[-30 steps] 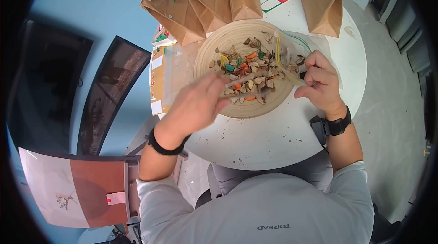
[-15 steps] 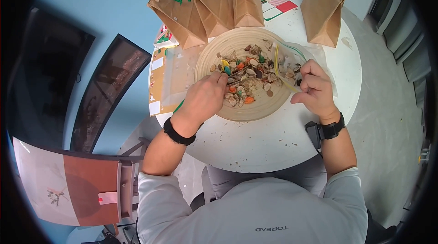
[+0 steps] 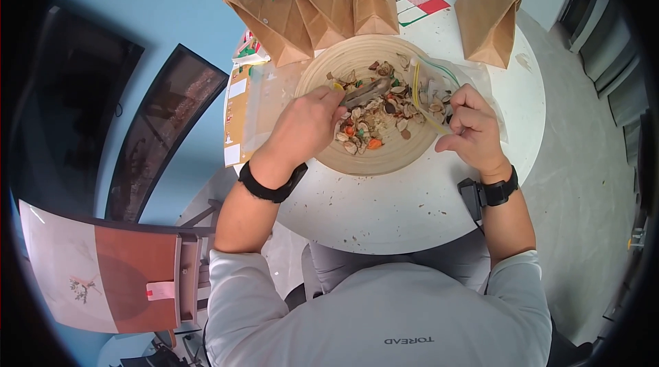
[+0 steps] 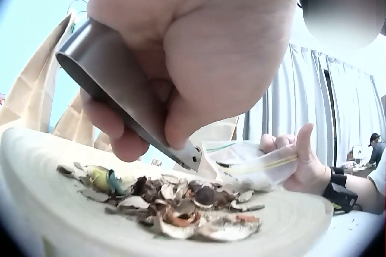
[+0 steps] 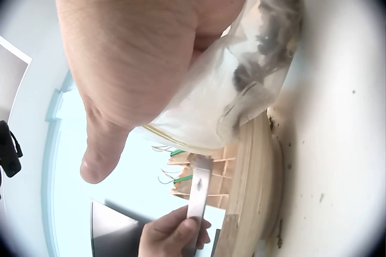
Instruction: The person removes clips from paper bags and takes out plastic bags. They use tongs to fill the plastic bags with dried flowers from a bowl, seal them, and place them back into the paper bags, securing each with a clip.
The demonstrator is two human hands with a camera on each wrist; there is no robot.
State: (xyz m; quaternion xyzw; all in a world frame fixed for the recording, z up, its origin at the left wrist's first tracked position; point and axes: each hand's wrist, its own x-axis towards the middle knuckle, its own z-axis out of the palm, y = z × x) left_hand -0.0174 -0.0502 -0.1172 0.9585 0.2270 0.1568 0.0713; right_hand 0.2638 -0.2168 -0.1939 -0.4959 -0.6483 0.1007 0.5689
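Note:
My left hand (image 3: 309, 123) grips a pair of metal tongs (image 3: 365, 94) over the round wooden tray (image 3: 329, 154). Dried potpourri (image 3: 353, 144), mostly brown with orange and green bits, lies spread in the tray. The tongs' tips stand near the mouth of a clear zip bag (image 3: 443, 82) with a yellow seal; I cannot tell whether they pinch a piece. My right hand (image 3: 477, 127) holds that bag by its edge at the tray's right side, thumb sticking out. Dark pieces of potpourri (image 5: 265, 46) show inside the bag in the right wrist view.
Brown paper bags (image 3: 274, 17) with green strips stand behind the tray, and another paper bag (image 3: 491, 17) stands back right. A patterned card (image 3: 422, 4) lies between them. Crumbs dot the white table (image 3: 384, 216) in front. A clear plastic sheet (image 3: 271, 102) lies at the left.
The tongs dipped into the potpourri, then rose and swung toward the far side, with their tips now nearer the bag's mouth. My right hand stays at the bag.

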